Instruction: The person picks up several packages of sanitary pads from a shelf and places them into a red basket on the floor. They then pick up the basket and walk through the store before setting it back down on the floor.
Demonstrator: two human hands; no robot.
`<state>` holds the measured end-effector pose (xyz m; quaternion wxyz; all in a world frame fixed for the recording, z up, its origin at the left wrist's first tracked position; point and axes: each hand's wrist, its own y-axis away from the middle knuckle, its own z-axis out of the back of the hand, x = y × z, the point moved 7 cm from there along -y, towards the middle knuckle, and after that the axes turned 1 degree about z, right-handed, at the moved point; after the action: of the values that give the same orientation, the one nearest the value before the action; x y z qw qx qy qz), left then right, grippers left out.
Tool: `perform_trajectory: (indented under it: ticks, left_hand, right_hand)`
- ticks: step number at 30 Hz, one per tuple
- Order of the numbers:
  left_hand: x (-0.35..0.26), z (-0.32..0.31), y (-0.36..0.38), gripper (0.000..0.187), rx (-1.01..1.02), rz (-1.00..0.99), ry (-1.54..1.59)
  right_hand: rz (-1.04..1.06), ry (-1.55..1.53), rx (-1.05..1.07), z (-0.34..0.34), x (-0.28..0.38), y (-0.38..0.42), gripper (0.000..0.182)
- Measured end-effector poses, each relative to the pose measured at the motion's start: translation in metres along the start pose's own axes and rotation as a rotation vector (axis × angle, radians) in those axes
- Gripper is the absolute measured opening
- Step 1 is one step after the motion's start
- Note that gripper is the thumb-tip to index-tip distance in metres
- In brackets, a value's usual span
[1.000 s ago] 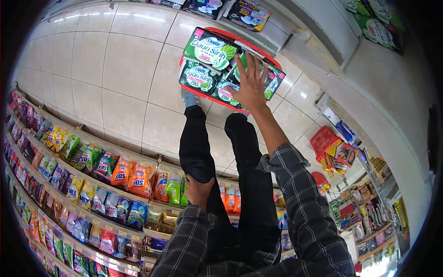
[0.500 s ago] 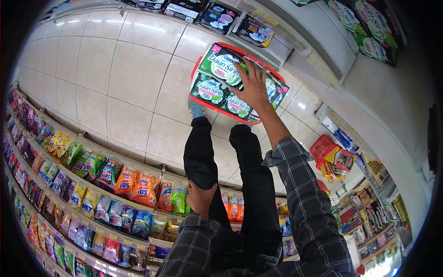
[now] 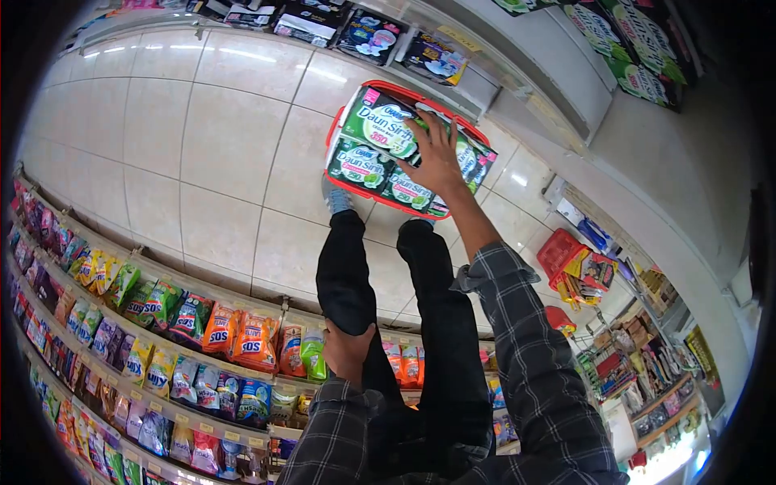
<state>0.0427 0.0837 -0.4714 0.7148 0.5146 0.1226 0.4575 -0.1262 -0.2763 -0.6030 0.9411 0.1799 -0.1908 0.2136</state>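
Note:
A red basket (image 3: 332, 139) on the floor holds several green-and-white packs of sanitary pads. My right hand (image 3: 440, 162) reaches over it, fingers spread on the top pad pack (image 3: 380, 123), which reads "Daun Sirih" 350. My thumb is near that pack's lower edge. Two similar packs marked 290, a left pad pack (image 3: 360, 164) and a middle pad pack (image 3: 411, 190), lie below it; others to the right are partly covered by my hand. My left hand (image 3: 347, 349) is wrapped round my left knee, with most of its fingers hidden.
Beyond the basket stands a shelf with dark pad packs (image 3: 368, 36). A long shelf of detergent pouches (image 3: 257, 338) runs behind me at lower left. Another red basket (image 3: 559, 255) with colourful packets stands at right, near a white ledge (image 3: 647, 137).
The view has shifted slightly. My right hand remains on the top pad pack with its fingers spread, and my left hand stays at my knee. The packs show no clear movement in the basket.

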Motion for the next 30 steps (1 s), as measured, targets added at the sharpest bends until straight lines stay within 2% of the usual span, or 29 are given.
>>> perform_trajectory:
  ticks: [4,5,8,10,12,14,15,17,20,23,26,30]
  left_hand:
    - [0.0,-0.002,0.0,0.101,-0.014,0.002,-0.025]
    - [0.002,-0.005,-0.003,0.104,0.004,-0.002,-0.016]
    - [0.002,-0.006,-0.003,0.104,-0.024,-0.012,-0.013]
    - [-0.002,-0.001,-0.001,0.102,-0.019,-0.017,0.005]
    - [-0.002,0.0,0.0,0.101,-0.012,-0.027,0.02]
    - [0.002,-0.003,-0.002,0.1,-0.033,-0.026,0.009]
    - [0.005,-0.004,-0.003,0.099,-0.041,-0.028,0.014]
    - [0.0,0.003,0.0,0.098,-0.025,-0.03,0.06]
    - [0.002,0.007,-0.001,0.099,-0.016,-0.031,0.061]
    - [0.004,0.01,-0.002,0.099,-0.007,-0.027,0.063]
    - [0.005,0.012,-0.003,0.098,-0.031,-0.051,0.086]
    - [0.014,0.006,-0.011,0.102,-0.069,-0.079,0.074]
  right_hand:
    - [-0.005,-0.007,0.028,0.007,0.004,-0.002,0.091]
    - [0.0,0.015,0.016,0.016,0.008,-0.001,0.084]
    - [0.081,-0.339,-0.1,0.066,0.026,0.001,0.071]
    - [0.195,-0.379,-0.35,0.127,0.038,0.011,0.047]
    - [0.316,-0.17,-0.677,0.206,0.042,0.021,0.038]
    - [0.267,0.126,-0.913,0.277,0.02,0.023,0.045]
    - [0.235,0.112,-1.029,0.308,-0.006,0.018,0.061]
    - [0.204,0.334,-1.092,0.36,-0.022,-0.006,0.078]
    - [0.146,0.7,-0.92,0.391,-0.042,-0.044,0.087]
    - [-0.034,0.839,-0.845,0.397,-0.066,-0.051,0.084]
    - [-0.126,0.861,-0.829,0.402,-0.056,-0.04,0.08]
    - [-0.076,0.731,-0.989,0.394,-0.039,0.0,0.074]
